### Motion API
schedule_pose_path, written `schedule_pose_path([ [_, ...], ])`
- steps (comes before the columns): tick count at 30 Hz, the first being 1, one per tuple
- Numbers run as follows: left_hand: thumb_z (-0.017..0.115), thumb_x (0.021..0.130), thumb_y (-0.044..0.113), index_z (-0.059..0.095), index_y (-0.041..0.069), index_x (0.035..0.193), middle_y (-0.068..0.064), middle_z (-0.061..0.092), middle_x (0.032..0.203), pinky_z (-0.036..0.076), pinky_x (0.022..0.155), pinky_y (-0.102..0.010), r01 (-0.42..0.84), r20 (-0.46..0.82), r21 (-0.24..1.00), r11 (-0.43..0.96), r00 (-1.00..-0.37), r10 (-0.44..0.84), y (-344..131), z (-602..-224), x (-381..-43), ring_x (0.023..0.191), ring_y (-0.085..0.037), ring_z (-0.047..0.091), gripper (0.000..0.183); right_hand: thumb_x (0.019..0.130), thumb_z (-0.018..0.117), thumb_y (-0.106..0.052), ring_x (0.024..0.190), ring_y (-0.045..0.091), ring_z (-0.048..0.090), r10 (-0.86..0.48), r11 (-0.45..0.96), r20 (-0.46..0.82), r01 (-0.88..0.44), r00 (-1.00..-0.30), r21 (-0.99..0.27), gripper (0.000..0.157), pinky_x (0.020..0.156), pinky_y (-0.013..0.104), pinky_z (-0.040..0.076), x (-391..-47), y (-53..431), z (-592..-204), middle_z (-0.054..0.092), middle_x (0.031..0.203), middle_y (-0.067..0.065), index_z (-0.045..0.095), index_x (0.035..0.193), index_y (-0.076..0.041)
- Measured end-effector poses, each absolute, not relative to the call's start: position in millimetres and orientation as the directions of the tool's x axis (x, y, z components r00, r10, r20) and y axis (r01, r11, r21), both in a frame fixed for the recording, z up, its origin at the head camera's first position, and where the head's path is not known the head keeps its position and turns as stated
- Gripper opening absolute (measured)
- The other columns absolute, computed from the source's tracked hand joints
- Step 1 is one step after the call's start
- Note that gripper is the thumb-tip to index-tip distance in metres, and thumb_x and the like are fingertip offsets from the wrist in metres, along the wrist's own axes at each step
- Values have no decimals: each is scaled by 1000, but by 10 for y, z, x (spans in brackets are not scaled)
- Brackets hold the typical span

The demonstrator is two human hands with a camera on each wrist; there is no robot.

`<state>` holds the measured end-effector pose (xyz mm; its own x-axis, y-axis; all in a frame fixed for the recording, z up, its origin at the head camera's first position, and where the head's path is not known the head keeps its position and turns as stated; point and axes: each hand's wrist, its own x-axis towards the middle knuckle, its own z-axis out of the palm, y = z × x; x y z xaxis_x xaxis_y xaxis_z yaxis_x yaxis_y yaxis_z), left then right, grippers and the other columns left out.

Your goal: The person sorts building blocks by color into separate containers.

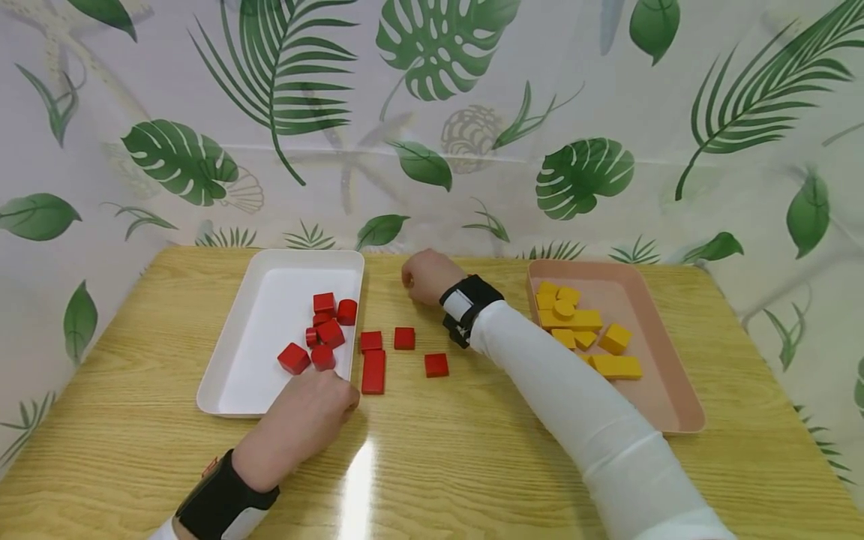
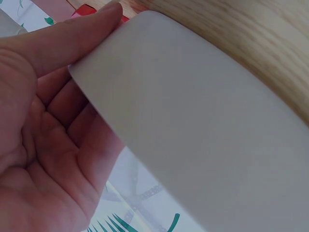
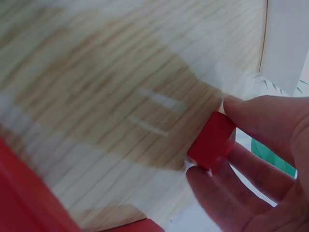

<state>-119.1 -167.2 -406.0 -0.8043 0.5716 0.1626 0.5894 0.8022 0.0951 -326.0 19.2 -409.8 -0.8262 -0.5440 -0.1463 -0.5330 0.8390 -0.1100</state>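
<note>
Left hand (image 1: 307, 411) grips white tray (image 1: 259, 322) rim at its near-right corner, thumb and fingers either side. Right hand (image 1: 430, 277) pinches small red block (image 3: 211, 140) between thumb and fingers, by table's (image 1: 466, 450) far edge. Block likely light, stiff, slightly slippery, not fragile; best held by opposite side faces.

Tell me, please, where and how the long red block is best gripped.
I'd pinch the long red block across its narrow width, mid-length, from above and right: it lies flat, with the white tray close on its left, a smaller red block at its far end, bare table rightward.
</note>
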Motion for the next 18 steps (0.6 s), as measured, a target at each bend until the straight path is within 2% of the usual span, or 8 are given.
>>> schedule_pose_path([
  [4, 50, 67, -6, 38, 20, 50, 9, 18, 51, 24, 49, -28, 584, 156, 92, 806, -808, 568, -1677, -4075, -1193, 49, -10, 26, 33, 82, 59, -15, 81, 17, 51, -556, 831, -127, -543, -821, -122, 9, 72, 28, 41, -3224, 194, -4049, 60, 86, -2, 67, 87, -14],
  [10, 48, 65, -7, 36, 20, 49, 9, 17, 51, 24, 48, -28, 591, 175, 88, 802, -802, 571, -1692, -4080, -1194, 49, -9, 25, 34, 84, 58, -21, 77, 15, 50, -580, 813, -85, -567, -810, -133, 9, 69, 26, 40, -3189, 0, -3945, 59, 78, -3, 66, 81, -17],
  [14, 51, 66, -6, 38, 21, 50, 10, 21, 49, 26, 48, -28, 589, 169, 86, 803, -803, 571, -1691, -4073, -1198, 48, -9, 29, 34, 86, 57, -25, 76, 13, 50, -633, 770, -49, -623, -772, -138, 11, 68, 24, 39, -3115, -196, -3826, 59, 77, -5, 67, 85, -19],
  [18, 56, 69, -2, 47, 20, 53, 8, 27, 46, 28, 49, -28, 580, 139, 92, 809, -812, 566, -1669, -4071, -1206, 47, -10, 32, 29, 86, 59, -26, 77, 13, 50, -671, 733, -38, -655, -740, -185, 13, 68, 23, 40, -3013, -374, -3711, 60, 80, -5, 67, 91, -17],
])
